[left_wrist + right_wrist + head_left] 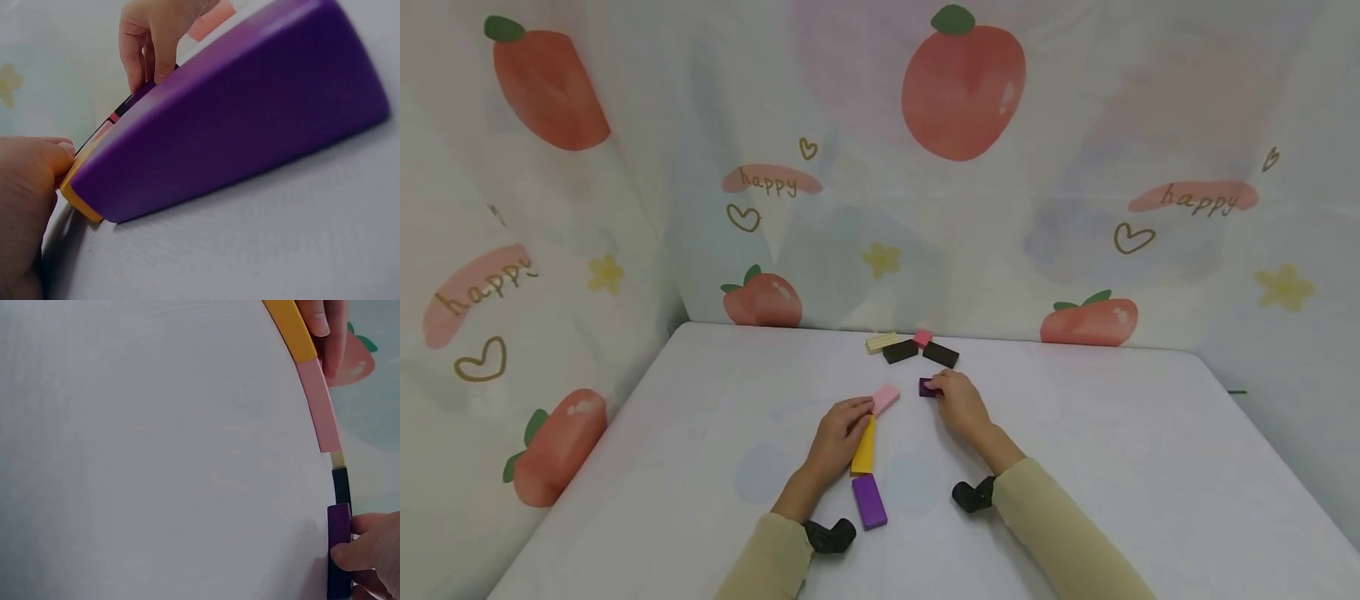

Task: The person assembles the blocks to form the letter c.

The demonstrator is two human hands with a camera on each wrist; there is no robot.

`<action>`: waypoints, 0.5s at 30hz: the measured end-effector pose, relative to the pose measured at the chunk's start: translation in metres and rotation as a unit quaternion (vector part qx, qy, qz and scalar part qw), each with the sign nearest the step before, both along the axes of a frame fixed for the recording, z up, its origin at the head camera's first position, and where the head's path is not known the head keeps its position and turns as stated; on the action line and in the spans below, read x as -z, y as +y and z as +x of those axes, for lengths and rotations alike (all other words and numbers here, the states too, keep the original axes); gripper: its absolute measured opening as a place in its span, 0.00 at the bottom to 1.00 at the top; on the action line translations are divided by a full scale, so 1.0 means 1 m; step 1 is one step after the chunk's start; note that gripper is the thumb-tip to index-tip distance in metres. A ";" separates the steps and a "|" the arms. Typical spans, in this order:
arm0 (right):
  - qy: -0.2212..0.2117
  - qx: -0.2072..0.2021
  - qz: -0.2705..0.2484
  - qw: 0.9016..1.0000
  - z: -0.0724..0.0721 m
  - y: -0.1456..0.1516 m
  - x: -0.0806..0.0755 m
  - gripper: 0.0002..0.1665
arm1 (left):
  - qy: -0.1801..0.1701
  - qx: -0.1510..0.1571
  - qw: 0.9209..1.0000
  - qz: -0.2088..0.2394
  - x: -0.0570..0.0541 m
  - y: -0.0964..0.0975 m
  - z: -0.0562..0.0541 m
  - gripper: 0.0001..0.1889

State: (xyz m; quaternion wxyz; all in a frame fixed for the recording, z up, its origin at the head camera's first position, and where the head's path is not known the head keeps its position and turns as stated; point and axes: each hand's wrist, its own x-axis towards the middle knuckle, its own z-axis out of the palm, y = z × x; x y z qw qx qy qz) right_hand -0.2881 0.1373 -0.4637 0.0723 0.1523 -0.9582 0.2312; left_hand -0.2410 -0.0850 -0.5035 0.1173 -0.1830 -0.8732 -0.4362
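Note:
My right hand [964, 407] pinches a dark purple block [339, 534] between thumb and fingers, low at the white tabletop. My left hand [837, 435] lies along the left side of a pink block [887, 398] and a yellow block [864, 450], fingertips right at their edges. These two blocks meet end to end. Nearer the body, a bright purple block [869, 502] adjoins the yellow one; it looms large in the left wrist view, and beyond it the right hand [159, 37] shows.
Toward the table's back edge lie two black blocks [901, 352], a small red-pink block [922, 337] and a pale yellow block [882, 342]. A printed cloth [880, 208] hangs behind the white table [1075, 467] and at the left. Each wrist wears a black camera.

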 end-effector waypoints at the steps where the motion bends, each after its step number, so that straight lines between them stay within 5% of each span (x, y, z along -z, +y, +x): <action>1: -0.001 0.000 0.000 1.000 0.000 0.000 0.000 0.15 | -0.002 -0.001 1.000 -0.001 0.000 0.000 0.000 0.16; 15: 0.003 -0.012 0.004 1.000 0.000 -0.006 -0.004 0.15 | -0.015 -0.013 1.000 -0.016 0.001 0.002 0.000 0.16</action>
